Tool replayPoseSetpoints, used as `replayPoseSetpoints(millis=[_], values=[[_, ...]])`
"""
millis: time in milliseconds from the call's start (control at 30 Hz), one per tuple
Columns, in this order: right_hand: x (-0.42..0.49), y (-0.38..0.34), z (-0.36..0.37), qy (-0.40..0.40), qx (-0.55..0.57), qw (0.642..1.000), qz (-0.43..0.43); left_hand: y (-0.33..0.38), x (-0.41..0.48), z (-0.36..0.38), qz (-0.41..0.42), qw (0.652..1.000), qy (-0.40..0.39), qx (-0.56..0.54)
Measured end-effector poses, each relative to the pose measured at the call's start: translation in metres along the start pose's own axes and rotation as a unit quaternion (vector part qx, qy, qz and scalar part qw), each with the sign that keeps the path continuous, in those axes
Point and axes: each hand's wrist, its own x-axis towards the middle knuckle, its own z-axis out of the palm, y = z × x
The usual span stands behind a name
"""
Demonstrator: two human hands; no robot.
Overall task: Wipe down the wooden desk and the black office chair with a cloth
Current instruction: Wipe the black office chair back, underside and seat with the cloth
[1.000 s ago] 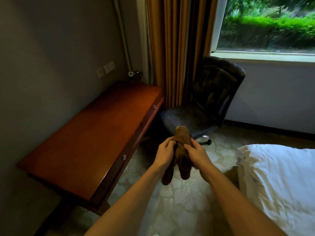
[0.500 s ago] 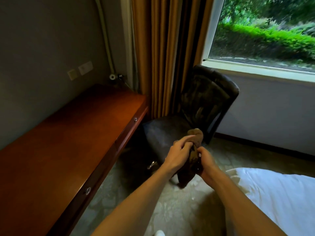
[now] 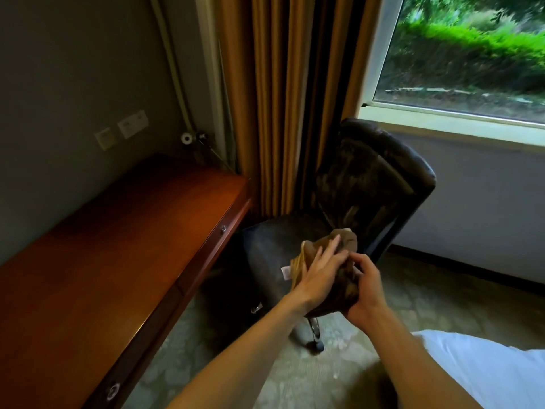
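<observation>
We've got the brown cloth [image 3: 339,278] bunched between both hands, in the air in front of the black office chair [image 3: 362,196], not touching it or the wooden tabletop [image 3: 124,246]. Left hand [image 3: 317,278] lies flat on it with fingers straight; right hand [image 3: 367,296] curls round the lower wad. Looks soft, light, floppy: we'd fold it into a flat pad and grip mid-fold, tag [image 3: 285,273] tucked in

Chair [image 3: 348,202] stands wedged between desk [image 3: 124,246] and bed [image 3: 486,370].
</observation>
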Motion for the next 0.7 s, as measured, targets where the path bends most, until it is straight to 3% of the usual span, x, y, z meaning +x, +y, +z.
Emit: replayPoseSetpoints(millis=[67,200,300,433,700], values=[[0.017,-0.006,-0.004,0.002,0.008,1.000,0.011,-0.002,0.017,0.003,-0.033,0.997,0.025,-0.068],[0.072,-0.026,-0.020,-0.022,0.025,0.998,0.045,0.000,0.061,0.009,-0.061,0.991,0.068,-0.096],[0.106,-0.056,-0.022,-0.057,-0.047,0.994,0.074,0.008,0.102,0.012,-0.102,0.977,0.150,-0.110],[0.154,-0.106,-0.040,-0.085,-0.114,0.981,0.131,0.032,0.157,0.019,-0.110,0.958,0.203,-0.173],[0.221,-0.187,-0.061,-0.036,-0.194,0.968,0.157,0.039,0.238,0.034,-0.115,0.869,0.422,-0.233]])
